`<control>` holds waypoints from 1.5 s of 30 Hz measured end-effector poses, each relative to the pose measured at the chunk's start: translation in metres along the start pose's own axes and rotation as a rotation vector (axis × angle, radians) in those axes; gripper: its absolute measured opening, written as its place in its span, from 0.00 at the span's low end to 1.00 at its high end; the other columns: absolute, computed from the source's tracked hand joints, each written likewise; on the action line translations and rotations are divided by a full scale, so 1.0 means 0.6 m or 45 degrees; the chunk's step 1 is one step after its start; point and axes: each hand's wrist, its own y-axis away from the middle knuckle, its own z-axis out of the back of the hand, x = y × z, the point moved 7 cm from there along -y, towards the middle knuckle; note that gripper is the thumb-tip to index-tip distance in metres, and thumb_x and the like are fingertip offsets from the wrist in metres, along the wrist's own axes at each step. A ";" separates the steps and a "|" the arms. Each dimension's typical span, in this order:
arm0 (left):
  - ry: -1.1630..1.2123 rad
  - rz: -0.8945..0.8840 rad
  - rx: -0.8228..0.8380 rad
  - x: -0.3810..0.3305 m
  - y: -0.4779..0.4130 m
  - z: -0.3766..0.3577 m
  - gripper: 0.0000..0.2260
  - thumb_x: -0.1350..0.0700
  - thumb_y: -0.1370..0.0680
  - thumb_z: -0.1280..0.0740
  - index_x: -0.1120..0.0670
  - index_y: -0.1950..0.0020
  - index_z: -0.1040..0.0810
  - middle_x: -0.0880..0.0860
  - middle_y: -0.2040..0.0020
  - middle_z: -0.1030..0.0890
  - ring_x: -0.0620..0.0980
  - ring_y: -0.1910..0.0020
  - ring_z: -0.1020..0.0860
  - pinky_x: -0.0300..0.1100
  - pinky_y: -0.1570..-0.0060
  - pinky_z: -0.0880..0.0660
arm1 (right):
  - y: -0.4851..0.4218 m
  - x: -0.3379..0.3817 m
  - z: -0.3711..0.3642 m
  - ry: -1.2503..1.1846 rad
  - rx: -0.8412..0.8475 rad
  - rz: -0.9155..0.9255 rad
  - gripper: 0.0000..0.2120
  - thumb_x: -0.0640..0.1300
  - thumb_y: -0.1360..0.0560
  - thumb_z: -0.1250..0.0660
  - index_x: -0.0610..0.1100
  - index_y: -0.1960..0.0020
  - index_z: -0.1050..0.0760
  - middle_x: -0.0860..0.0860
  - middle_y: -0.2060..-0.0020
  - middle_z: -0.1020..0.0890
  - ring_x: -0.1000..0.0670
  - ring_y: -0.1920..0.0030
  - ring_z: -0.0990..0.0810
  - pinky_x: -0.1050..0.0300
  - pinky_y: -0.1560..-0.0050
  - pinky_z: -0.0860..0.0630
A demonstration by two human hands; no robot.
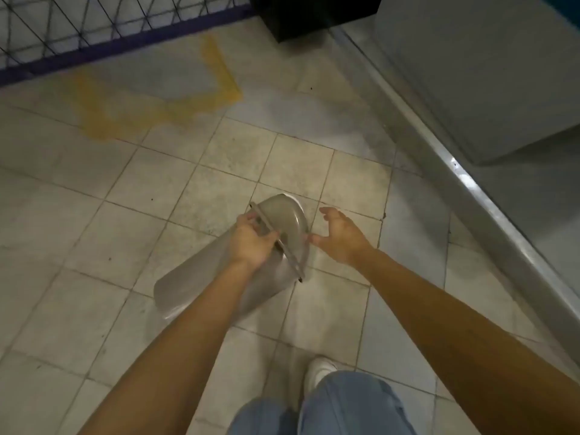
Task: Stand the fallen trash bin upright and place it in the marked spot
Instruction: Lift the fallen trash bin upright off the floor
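A grey trash bin lies on its side on the tiled floor, its domed lid end pointing away from me and its base toward the lower left. My left hand grips the rim where lid meets body. My right hand hovers just right of the lid end with fingers spread, holding nothing. The marked spot is an outline of faded yellow lines on the floor at the upper left, beside the fence.
A wire mesh fence with a purple base rail runs along the far left. A black box stands at the top centre. A raised metal sill and grey wall border the right. My shoe and jeans are at the bottom.
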 end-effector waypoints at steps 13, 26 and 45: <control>-0.053 -0.139 -0.172 0.035 -0.090 -0.021 0.32 0.55 0.32 0.27 0.57 0.31 0.35 0.44 0.65 0.26 0.48 0.57 0.25 0.38 0.56 0.32 | -0.087 -0.013 -0.083 -0.135 0.005 0.067 0.33 0.53 0.27 0.33 0.44 0.27 0.42 0.44 0.32 0.30 0.45 0.36 0.29 0.57 0.44 0.32; 0.087 -0.058 -0.085 0.025 -0.059 -0.030 0.21 0.60 0.31 0.32 0.60 0.40 0.33 0.58 0.49 0.21 0.59 0.58 0.18 0.50 0.58 0.19 | -0.047 -0.029 -0.082 -0.089 -0.014 0.073 0.32 0.56 0.23 0.40 0.46 0.25 0.46 0.45 0.29 0.33 0.44 0.31 0.32 0.51 0.34 0.34; 0.670 -0.186 -0.073 0.009 0.015 0.113 0.27 0.63 0.28 0.33 0.57 0.31 0.37 0.54 0.64 0.26 0.44 0.75 0.26 0.35 0.79 0.27 | -0.002 -0.027 -0.056 -0.237 -0.088 -0.128 0.37 0.44 0.26 0.33 0.39 0.25 0.51 0.39 0.29 0.36 0.40 0.31 0.34 0.50 0.36 0.33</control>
